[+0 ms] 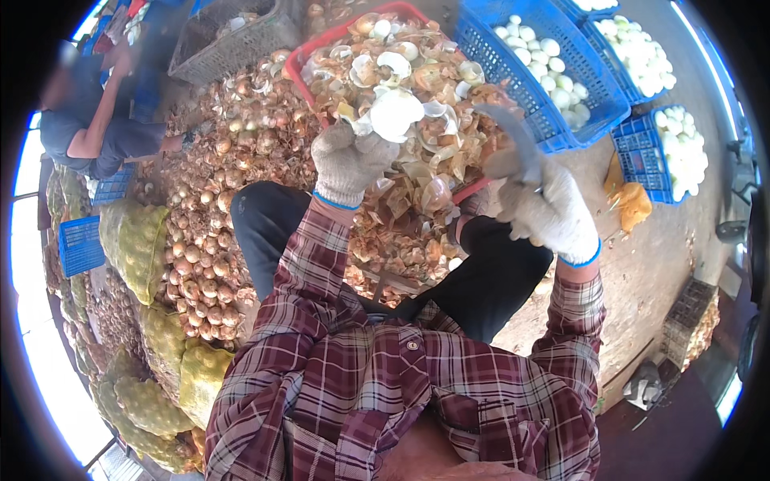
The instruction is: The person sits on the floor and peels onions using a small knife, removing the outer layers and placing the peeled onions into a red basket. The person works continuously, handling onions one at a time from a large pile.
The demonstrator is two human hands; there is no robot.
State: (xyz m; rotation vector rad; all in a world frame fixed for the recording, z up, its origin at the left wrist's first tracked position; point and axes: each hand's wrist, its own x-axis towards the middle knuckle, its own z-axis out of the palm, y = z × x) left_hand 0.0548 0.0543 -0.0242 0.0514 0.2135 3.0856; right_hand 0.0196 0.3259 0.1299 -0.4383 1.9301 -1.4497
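My left hand (356, 157), in a knitted off-white glove, grips a peeled white onion (397, 113) above a red-rimmed crate (299, 80) heaped with onion skins (430, 78). Glare washes out the onion's surface. To the right, my gloved right hand (544, 204) is closed around a knife with a curved blade (518, 135); the glove hides most of its handle. The blade points up and left, apart from the onion. More loose skins (397, 228) lie between my knees, below the crate.
Unpeeled onions (201, 270) cover the floor at left, beside yellow mesh sacks (133, 240). Blue crates (556, 129) with peeled onions (541, 57) stand at upper right, near an orange mesh bag (634, 204). A grey crate (231, 45) is at the top. Another person (90, 120) sits at upper left.
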